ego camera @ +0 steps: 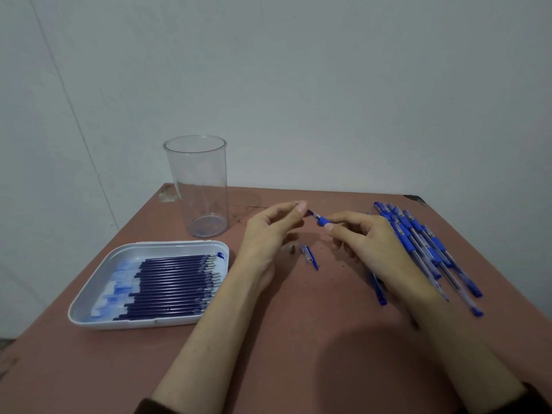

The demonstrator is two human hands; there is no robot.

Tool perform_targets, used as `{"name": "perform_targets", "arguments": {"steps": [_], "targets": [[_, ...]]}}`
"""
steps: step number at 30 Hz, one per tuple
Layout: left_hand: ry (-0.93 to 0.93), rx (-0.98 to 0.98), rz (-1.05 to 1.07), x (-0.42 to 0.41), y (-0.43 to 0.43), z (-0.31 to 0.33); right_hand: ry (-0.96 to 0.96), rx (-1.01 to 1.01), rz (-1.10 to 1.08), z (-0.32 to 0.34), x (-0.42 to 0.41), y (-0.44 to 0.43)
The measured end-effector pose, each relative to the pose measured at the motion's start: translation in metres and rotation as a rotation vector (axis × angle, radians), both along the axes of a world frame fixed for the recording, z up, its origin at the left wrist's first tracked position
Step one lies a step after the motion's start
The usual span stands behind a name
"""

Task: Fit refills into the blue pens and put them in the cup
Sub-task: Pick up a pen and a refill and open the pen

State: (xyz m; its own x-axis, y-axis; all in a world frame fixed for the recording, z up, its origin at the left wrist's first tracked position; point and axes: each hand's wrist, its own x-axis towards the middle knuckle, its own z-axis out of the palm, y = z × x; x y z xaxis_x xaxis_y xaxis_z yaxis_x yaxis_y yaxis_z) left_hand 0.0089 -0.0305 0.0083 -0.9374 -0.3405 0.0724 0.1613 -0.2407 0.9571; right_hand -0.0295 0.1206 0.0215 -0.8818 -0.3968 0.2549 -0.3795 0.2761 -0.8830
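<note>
Two hands met over one pen. I had the right hand (367,246) wrapped round the pen barrel (324,221) at its blue grip, open end facing left. The left hand (265,231) pinched the refill (311,214) between thumb and forefinger, other fingers loose, lined up with that opening; I judged it partway in. Metal tip (292,249) and cap (309,256) sat just below both hands, parked for refitting. Refill tray (167,243) lay left of the left hand, within reach. Loose pens (418,237) fanned under and right of the right hand. Cup (197,180) stood beyond the left hand.
</note>
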Motion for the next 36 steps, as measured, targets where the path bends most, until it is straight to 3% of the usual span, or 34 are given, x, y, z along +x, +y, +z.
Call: {"name": "perform_targets", "arguments": {"steps": [4, 8, 11, 15, 17, 19, 22, 24, 28, 36], "targets": [[0.08, 0.3, 0.073, -0.005, -0.007, 0.002, 0.073, 0.088, -0.061, 0.002, -0.003, 0.003], [0.047, 0.223, -0.021, -0.002, 0.002, 0.0, 0.123, 0.144, -0.076, 0.001, -0.004, 0.003], [0.061, 0.258, 0.063, -0.003, 0.001, 0.002, 0.126, 0.149, -0.069, 0.0, -0.006, 0.005], [0.271, 0.396, 0.226, -0.007, -0.02, 0.02, 0.176, 0.16, -0.152, 0.0, -0.014, 0.014], [0.408, 0.222, 0.34, -0.012, -0.037, 0.038, 0.206, 0.172, -0.198, -0.001, -0.016, 0.018], [0.422, -0.217, 0.395, -0.021, -0.049, 0.055, 0.219, 0.149, -0.228, -0.001, -0.017, 0.019], [0.224, -0.901, 0.196, -0.046, -0.042, 0.055, 0.225, 0.136, -0.243, -0.002, -0.017, 0.017], [0.072, -1.143, 0.06, -0.063, -0.033, 0.036, 0.228, 0.147, -0.251, -0.003, -0.017, 0.017], [-0.118, -1.334, -0.017, -0.087, -0.031, 0.004, 0.209, 0.147, -0.248, -0.003, -0.018, 0.016], [-0.142, -1.376, -0.052, -0.099, -0.027, -0.011, 0.232, 0.151, -0.233, -0.002, -0.016, 0.015]]}}
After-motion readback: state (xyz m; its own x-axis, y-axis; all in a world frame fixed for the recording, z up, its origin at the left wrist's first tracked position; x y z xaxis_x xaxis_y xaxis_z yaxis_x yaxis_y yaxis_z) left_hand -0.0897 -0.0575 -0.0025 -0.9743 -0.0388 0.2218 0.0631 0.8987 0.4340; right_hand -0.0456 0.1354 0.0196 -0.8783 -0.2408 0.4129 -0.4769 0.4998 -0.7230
